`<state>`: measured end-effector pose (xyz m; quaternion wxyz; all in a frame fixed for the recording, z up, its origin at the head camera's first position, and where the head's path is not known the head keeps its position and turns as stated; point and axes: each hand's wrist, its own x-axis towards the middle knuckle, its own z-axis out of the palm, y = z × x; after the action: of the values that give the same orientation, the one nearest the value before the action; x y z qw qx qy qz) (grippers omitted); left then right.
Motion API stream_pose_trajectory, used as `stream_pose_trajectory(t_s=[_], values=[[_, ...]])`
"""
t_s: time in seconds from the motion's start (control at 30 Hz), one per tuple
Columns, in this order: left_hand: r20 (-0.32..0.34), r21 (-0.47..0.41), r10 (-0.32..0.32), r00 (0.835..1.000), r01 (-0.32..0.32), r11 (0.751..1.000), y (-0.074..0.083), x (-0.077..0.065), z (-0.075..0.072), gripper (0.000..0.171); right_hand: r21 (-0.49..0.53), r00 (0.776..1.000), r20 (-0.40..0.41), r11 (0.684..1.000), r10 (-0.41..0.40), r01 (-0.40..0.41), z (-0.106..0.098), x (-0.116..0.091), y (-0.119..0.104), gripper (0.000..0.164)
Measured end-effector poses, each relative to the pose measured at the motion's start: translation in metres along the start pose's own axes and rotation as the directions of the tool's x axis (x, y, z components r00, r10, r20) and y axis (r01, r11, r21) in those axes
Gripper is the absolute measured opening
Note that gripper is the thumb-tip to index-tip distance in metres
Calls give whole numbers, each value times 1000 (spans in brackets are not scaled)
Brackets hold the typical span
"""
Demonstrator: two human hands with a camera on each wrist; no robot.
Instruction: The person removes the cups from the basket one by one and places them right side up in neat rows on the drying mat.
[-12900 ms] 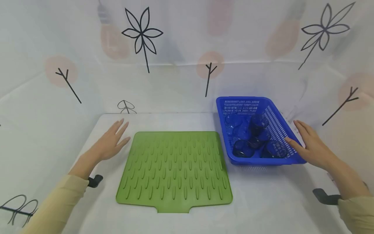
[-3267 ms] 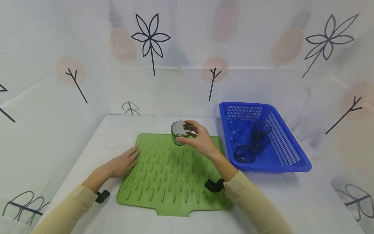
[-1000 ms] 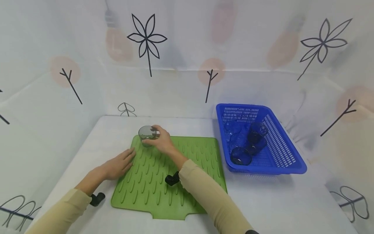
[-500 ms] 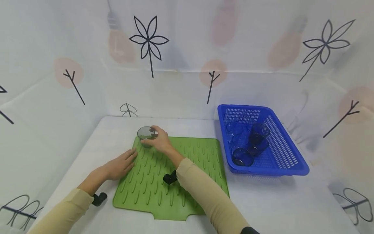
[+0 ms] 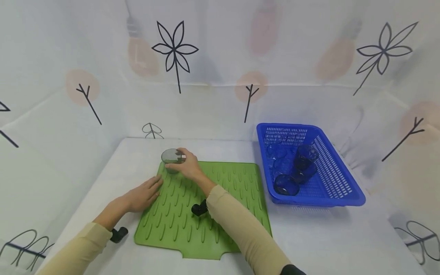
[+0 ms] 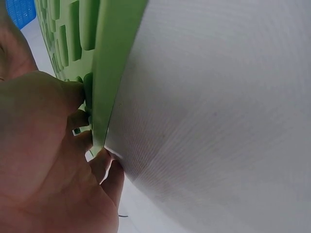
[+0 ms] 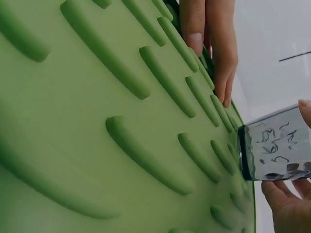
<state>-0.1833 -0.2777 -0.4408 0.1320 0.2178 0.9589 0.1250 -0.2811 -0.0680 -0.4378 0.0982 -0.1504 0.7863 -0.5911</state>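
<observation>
A grey-tinted drinking glass (image 5: pixel 168 156) stands upright at the far left corner of the green ribbed drying mat (image 5: pixel 237 179). My right hand (image 5: pixel 188 165) grips it from the right side, thumb in front and fingers behind. In the right wrist view, the base of the glass (image 7: pixel 274 145) meets the mat, and part of the hand lies outside the frame. My left hand (image 5: pixel 142 196) rests along the left edge of the mat. Its fingers touch the rim, as the left wrist view shows the hand (image 6: pixel 53 145) beside the mat edge (image 6: pixel 109 73).
To the right of the mat is a blue perforated basket (image 5: pixel 321 200) holding several clear and dark-tinted glasses (image 5: pixel 286 185). A white cloth covers the table (image 5: pixel 309 236), and patterned white fabric (image 5: pixel 213 110) rises at the back and sides.
Both hands were earlier off the mat, with the glasses in the basket. My right hand then carried one glass leftward over the mat to its far left corner. Little moves in the last second.
</observation>
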Motion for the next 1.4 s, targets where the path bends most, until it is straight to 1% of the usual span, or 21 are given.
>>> stream_pose_trajectory(t_s=[0.17, 0.27, 0.4, 0.6, 0.87, 1.2, 1.4], values=[[-19, 7, 22, 1000, -22, 1000, -4, 0, 7, 56, 8, 1000, 6, 1000, 2, -2, 0, -2, 1, 84], [-15, 18, 15, 1000, -15, 1000, -2, 1, 7, 56, 3, 1000, 9, 1000, -11, 11, 0, -2, 1, 84], [-8, 23, 8, 1000, -8, 1000, 4, 1, 2, 55, -28, 1000, 4, 999, -24, 24, 0, -3, 1, 83], [-12, 37, 3, 1000, -2, 999, 6, 1, 3, 55, -47, 999, 10, 998, -34, 35, -1, -5, 1, 83], [-20, 43, -2, 1000, 3, 999, 5, 4, 8, 54, -65, 998, 26, 996, -52, 53, -1, -6, 2, 87], [-40, 35, 23, 999, -22, 999, 6, 1, 7, 54, -69, 998, 20, 996, -56, 57, -4, -7, 7, 84], [-35, 25, -3, 999, 4, 1000, 5, -2, 9, 55, -95, 997, 27, 993, -73, 75, -7, -11, 8, 86]])
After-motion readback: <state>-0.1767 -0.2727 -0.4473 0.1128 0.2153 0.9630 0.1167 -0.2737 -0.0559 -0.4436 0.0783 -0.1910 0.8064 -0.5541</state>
